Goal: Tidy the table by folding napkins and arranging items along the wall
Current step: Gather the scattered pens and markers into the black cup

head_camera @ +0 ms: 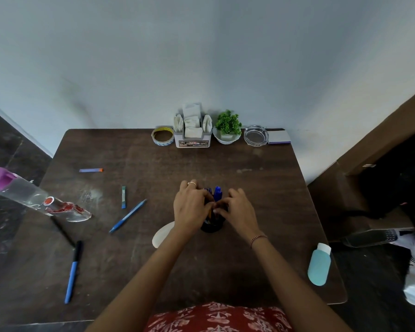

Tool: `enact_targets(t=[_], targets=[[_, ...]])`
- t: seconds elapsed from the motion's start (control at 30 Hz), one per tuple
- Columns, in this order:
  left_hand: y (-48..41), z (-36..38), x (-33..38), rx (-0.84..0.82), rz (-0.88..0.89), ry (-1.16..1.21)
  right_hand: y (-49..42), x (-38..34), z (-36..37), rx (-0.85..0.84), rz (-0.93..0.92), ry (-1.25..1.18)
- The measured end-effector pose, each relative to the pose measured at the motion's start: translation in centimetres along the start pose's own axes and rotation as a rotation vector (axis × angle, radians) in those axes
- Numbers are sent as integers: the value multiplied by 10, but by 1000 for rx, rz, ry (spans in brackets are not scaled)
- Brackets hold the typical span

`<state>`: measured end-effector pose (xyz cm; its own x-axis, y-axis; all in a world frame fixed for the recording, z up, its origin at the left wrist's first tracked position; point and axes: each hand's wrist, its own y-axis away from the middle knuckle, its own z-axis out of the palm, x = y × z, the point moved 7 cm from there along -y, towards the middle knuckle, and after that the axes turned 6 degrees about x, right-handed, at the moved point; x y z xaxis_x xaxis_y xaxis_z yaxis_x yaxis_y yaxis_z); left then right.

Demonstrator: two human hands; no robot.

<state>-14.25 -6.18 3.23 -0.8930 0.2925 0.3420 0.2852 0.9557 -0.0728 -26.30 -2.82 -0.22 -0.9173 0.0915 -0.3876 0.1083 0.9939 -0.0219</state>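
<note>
Hiding most of the pen holder, left hand and right hand grip it.

free: table beyond pen cup | blocked: napkin holder at wall

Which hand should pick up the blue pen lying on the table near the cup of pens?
Probably the left hand. The blue pen lies on that hand's side of the pen cup, which both hands are now on. The right hand would have to reach across the cup and the left arm.
</note>
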Motion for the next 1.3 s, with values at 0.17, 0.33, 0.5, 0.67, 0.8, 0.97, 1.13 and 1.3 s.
enact_targets(t=[0.17,0.33,0.5,0.67,0.8,0.97,1.13,1.3], targets=[[1,8,-1,-5,-34,-50,2,-1,2,-5,0,50],[0,9,-3,-2,-61,-44,2,-2,1,8,19,75],[3,9,-11,24,-111,33,7,1,2,28,71,24],[8,4,-22,79,-161,91,12,3,-2,95,110,-84],[17,-7,-42,152,-222,150,12,-1,-13,204,143,-186],[31,-19,-76,223,-283,187,8,-19,-29,387,132,-283],[46,-28,-117,258,-353,196,8,-73,-47,529,4,-378],[57,-34,-155,263,-400,196,3,-150,-33,498,-248,-399]])
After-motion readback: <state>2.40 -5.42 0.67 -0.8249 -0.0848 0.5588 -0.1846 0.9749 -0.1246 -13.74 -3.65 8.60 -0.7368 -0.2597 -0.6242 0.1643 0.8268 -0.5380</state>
